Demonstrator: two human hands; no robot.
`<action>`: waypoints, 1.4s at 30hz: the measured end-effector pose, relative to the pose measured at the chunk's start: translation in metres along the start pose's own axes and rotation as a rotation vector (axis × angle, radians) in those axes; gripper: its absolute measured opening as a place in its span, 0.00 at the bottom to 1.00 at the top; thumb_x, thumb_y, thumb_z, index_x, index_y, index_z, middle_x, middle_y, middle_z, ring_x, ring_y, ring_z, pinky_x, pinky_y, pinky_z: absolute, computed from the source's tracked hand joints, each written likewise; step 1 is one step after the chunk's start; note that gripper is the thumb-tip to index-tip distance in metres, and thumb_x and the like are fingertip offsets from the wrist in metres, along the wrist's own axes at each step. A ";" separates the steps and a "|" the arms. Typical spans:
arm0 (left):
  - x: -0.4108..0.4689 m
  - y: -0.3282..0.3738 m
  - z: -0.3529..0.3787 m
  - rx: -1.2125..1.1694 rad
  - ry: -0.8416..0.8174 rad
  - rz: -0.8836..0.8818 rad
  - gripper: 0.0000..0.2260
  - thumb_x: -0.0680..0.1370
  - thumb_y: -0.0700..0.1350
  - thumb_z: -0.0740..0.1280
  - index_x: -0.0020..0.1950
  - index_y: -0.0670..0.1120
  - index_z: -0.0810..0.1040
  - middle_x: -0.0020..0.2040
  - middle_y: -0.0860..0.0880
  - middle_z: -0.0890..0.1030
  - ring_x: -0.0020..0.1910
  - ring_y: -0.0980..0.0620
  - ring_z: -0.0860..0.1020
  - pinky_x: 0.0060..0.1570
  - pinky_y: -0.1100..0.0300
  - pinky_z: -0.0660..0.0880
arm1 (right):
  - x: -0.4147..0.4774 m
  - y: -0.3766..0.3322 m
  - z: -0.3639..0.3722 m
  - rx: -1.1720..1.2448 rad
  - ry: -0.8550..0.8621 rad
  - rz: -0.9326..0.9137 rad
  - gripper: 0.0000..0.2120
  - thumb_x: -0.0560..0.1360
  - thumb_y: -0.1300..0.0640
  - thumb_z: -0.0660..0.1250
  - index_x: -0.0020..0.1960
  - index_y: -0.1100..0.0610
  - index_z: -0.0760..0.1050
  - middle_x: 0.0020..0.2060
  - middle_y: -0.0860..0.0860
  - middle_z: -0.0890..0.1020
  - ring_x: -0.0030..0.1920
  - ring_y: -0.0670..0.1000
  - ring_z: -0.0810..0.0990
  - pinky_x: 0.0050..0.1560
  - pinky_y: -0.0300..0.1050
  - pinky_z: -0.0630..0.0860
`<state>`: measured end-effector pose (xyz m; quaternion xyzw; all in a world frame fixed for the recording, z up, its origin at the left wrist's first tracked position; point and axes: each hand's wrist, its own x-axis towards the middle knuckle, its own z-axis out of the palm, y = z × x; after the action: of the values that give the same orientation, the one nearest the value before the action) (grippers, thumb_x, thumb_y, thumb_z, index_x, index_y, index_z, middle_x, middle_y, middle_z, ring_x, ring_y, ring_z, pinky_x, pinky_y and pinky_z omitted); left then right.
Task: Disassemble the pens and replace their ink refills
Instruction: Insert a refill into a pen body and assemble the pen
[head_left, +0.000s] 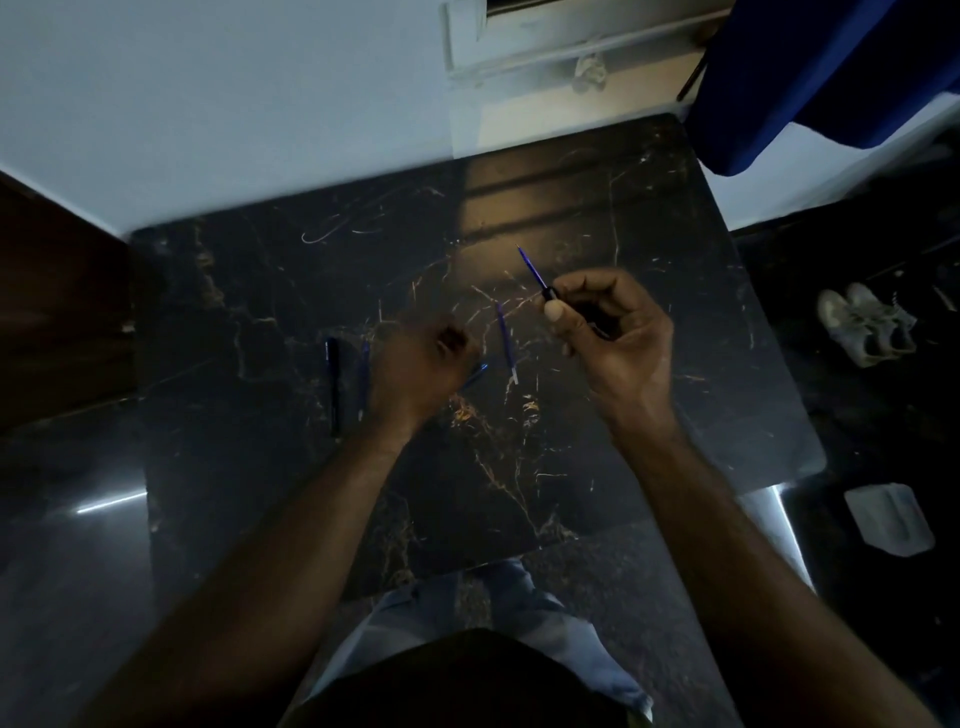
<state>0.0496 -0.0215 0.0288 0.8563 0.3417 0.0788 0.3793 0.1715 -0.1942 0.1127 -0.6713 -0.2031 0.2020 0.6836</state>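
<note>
My right hand (613, 332) grips a dark pen barrel (553, 297) with a blue refill (531, 267) sticking out of its front, tip pointing up and left. My left hand (421, 369) hovers low over the black marble table (519, 467), fingers curled; whether it holds anything is hidden. A loose blue refill (505, 343) lies between the hands. A blue pen part (477, 373) pokes out from under my left hand. A whole dark pen (333, 384) and another blue refill (362, 379) lie left of that hand.
A white wall runs behind the table. Blue cloth (831, 78) hangs at the upper right. A pair of pale shoes (862, 325) and a pale bag (888, 519) lie on the dark floor to the right. My knees are below the table's near edge.
</note>
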 end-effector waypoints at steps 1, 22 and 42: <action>-0.004 -0.011 0.010 0.087 -0.038 0.036 0.04 0.81 0.49 0.73 0.48 0.50 0.82 0.43 0.54 0.85 0.42 0.56 0.83 0.46 0.54 0.81 | -0.001 0.000 -0.003 0.000 -0.008 0.001 0.08 0.77 0.66 0.75 0.55 0.61 0.80 0.50 0.64 0.86 0.46 0.53 0.84 0.44 0.48 0.78; -0.007 0.114 -0.043 -1.263 0.082 -0.150 0.04 0.83 0.36 0.71 0.52 0.43 0.85 0.46 0.46 0.89 0.45 0.50 0.88 0.45 0.57 0.85 | -0.011 -0.019 -0.008 -0.006 -0.003 -0.094 0.12 0.81 0.68 0.69 0.64 0.65 0.80 0.48 0.65 0.83 0.36 0.58 0.79 0.32 0.50 0.77; -0.009 0.129 -0.071 -1.299 0.053 -0.019 0.00 0.81 0.41 0.73 0.51 0.45 0.84 0.46 0.46 0.88 0.43 0.51 0.88 0.41 0.61 0.84 | -0.015 -0.044 0.008 -0.133 -0.059 -0.290 0.12 0.82 0.65 0.69 0.65 0.61 0.80 0.52 0.55 0.85 0.41 0.49 0.82 0.41 0.42 0.78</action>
<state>0.0826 -0.0470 0.1701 0.4472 0.2414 0.2870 0.8120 0.1542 -0.1965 0.1571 -0.6725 -0.3311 0.1069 0.6532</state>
